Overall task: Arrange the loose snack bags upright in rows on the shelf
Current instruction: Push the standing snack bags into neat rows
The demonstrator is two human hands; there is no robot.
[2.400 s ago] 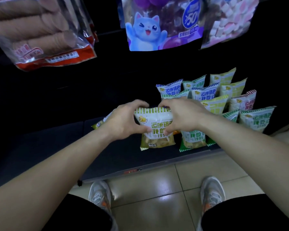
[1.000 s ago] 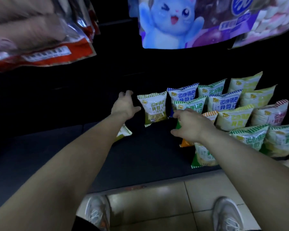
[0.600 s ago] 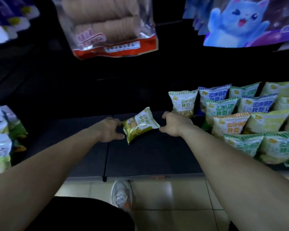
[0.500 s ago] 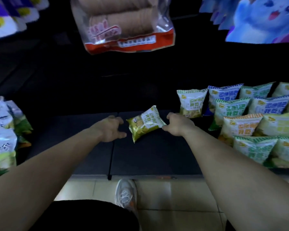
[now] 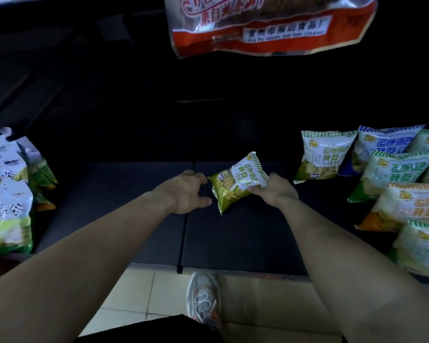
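Note:
A small green-and-white snack bag (image 5: 235, 183) is tilted just above the dark shelf (image 5: 233, 233), near its middle. My right hand (image 5: 274, 188) grips the bag's right end. My left hand (image 5: 187, 195) hovers just left of the bag with fingers loosely spread and does not touch it. To the right, several like snack bags (image 5: 391, 184) stand upright in rows, the nearest one (image 5: 322, 154) standing a little apart at the back left of the group.
Another pile of snack bags (image 5: 8, 194) lies at the shelf's left end. A large red-and-clear biscuit bag (image 5: 265, 23) hangs overhead. Below the shelf's front edge are pale floor tiles and my shoe (image 5: 203, 298).
The yellow-green bag was stood at the back left of the rows. Both hands then went to the loose bag lying on the shelf, and my right hand has taken hold of it.

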